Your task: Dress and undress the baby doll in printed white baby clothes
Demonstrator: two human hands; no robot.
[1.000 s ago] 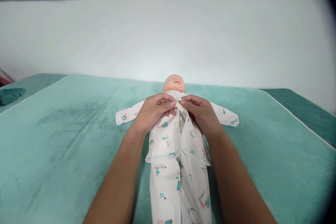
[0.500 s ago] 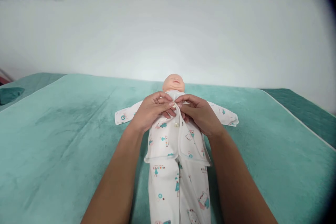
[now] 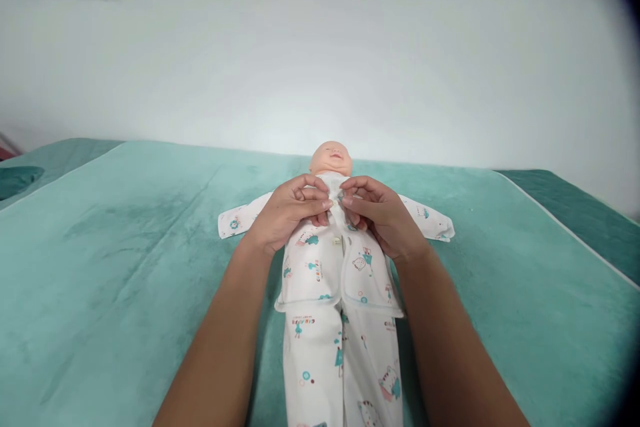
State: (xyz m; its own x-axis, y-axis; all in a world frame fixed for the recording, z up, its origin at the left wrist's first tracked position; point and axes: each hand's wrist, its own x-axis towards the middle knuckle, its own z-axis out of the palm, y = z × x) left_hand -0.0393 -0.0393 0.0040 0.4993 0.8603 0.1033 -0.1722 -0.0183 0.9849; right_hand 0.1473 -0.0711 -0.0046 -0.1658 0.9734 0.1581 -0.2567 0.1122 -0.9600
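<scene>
A baby doll (image 3: 331, 157) lies on its back on a teal blanket (image 3: 125, 247), head away from me, arms spread. It wears a white printed shirt (image 3: 320, 267) and matching trousers (image 3: 340, 360). My left hand (image 3: 290, 210) pinches the shirt's left front edge at the chest, just below the neck. My right hand (image 3: 383, 213) pinches the right front edge against it. The fingertips of both hands meet at the top of the shirt's opening and hide the button there.
The blanket covers a wide surface that ends at a white wall (image 3: 320, 73) behind the doll. A darker green cover (image 3: 575, 213) shows at the right edge and another dark green piece (image 3: 17, 180) at the far left.
The shirt's right front flap, lifted and folded back a second ago, now lies flat over the left one. Both hands stayed at the chest, with the fingertips drawn closer together.
</scene>
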